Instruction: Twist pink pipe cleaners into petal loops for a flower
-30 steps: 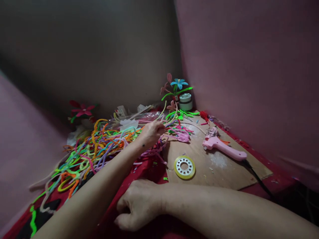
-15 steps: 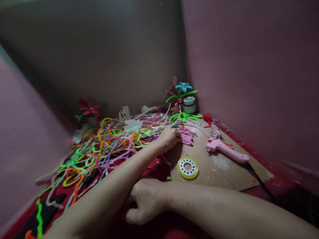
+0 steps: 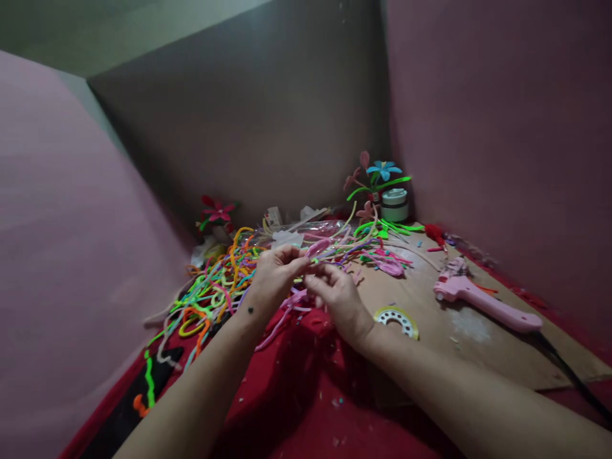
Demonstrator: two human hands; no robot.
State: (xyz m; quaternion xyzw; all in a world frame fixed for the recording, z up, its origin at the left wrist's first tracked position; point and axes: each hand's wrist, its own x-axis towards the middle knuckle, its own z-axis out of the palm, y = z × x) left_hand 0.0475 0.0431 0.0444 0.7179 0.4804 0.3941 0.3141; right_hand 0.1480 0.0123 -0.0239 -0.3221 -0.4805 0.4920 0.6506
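My left hand (image 3: pixel 275 274) is closed in a pinch on a pink pipe-cleaner petal (image 3: pixel 318 247), whose looped end sticks up past the fingertips. Right against it, my right hand (image 3: pixel 339 298) has its thumb and fingers pinched at the petal's lower end, where a small yellow-green bit shows. The fingers partly hide this end. Behind and below both hands spreads a tangled heap of coloured pipe cleaners (image 3: pixel 215 290). More pink pipe-cleaner loops (image 3: pixel 389 262) lie on the board to the right.
A wooden board (image 3: pixel 425 357) carries a pink glue gun (image 3: pixel 492 307) with a black cord and a tape roll (image 3: pixel 398 320), partly behind my right forearm. At the back stand a blue pipe-cleaner flower (image 3: pixel 384 169), a pale green jar (image 3: pixel 394 205) and a dark pink flower (image 3: pixel 218 211). Red cloth (image 3: pixel 287 395) covers the table.
My left hand has come back from the pink loops at the board's edge, now with a pink petal. My right hand has risen from the near edge to meet it. The view has shifted left.
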